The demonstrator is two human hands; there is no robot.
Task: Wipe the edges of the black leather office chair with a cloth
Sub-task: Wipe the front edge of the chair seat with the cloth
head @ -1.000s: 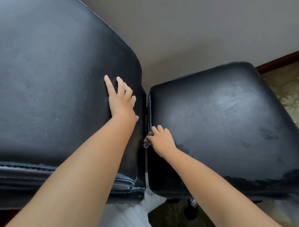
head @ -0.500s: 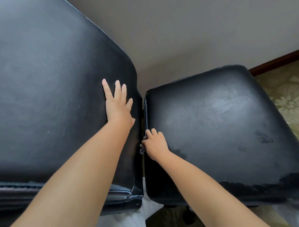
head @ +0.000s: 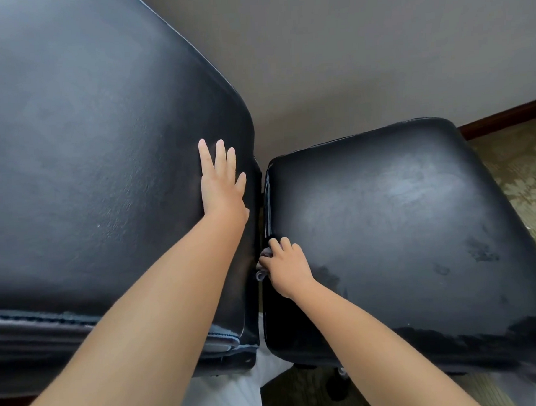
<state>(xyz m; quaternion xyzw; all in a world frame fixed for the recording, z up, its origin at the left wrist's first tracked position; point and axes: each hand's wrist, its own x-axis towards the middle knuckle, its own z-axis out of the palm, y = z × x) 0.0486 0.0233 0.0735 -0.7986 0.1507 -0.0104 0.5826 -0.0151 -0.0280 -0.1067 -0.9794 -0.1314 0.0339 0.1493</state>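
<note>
Two black leather pads: the left hand (head: 221,186) lies flat on the chair back (head: 89,149); at its 5 o'clock, the right hand (head: 286,268) pinches a soft, limp cloth (head: 261,272) against the seat (head: 400,227) edge; bunch it firmly.

Patterned carpet (head: 523,173) under black chair (head: 400,227)

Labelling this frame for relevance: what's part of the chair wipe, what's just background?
In the job:
- cloth, bunched at the seat's left edge
- right hand, gripping it
- left hand, flat on the backrest
- seat

Background:
- wall
- baseboard
- patterned carpet
</note>
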